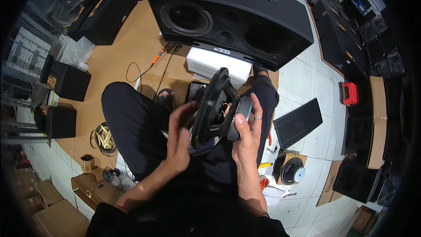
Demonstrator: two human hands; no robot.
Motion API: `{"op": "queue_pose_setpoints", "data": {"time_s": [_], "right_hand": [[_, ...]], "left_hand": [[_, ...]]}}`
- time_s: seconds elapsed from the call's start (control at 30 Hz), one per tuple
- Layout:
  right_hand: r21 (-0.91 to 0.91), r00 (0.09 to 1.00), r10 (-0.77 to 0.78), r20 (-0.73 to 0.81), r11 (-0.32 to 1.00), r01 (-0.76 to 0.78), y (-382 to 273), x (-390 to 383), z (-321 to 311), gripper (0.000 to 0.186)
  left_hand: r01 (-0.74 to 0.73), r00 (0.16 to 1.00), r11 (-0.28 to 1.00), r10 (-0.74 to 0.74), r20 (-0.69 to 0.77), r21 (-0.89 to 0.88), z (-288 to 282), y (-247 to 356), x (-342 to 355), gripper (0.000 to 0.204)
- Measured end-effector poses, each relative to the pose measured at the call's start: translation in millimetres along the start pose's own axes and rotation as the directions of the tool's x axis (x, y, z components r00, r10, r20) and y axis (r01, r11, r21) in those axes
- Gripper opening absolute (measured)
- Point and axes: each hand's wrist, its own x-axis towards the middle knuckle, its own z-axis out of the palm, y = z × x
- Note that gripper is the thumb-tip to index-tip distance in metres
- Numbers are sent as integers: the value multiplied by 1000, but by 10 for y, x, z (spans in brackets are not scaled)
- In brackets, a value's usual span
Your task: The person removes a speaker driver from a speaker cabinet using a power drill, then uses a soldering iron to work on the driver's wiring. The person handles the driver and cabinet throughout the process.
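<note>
A round black speaker (215,113) is hanging between the person's two hands, above the lap and between the bent knees. It is standing nearly on edge and leaning a little, its broad rim (204,112) facing left and its narrower back pointing right. The rim is looking thick, smooth and matte black. Behind it the open frame is tapering inward on dark struts, and through a gap some small copper-coloured bits (227,109) are showing. A heavy grey magnet (244,106), shaped like a thick disc, is closing off the back end.

The right hand (248,139) is gripping the magnet, thumb on the near side and fingers wrapping the outer side, one finger wearing a ring. The left hand (177,142) is opening beside the rim, thumb standing apart from blurred fingers that are reaching behind it; whether the fingertips are touching, I cannot tell.

Ahead, a large black speaker box (232,19) is showing round openings in its front, and a white foam block (215,64) is peeking out below its front edge. To the right, a smaller round speaker (290,171) is lying near a flat black panel (299,123).
</note>
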Motion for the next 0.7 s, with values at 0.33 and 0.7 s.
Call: {"op": "queue_pose_setpoints", "data": {"time_s": [0.33, 0.7], "right_hand": [[231, 864, 489, 120, 832, -504, 458, 101, 532, 52], [83, 687, 665, 293, 698, -711, 719, 319, 971, 54]], "left_hand": [[8, 927, 946, 114, -357, 323, -740, 52, -305, 47], [146, 987, 897, -159, -5, 416, -1902, 459, 514, 41]]}}
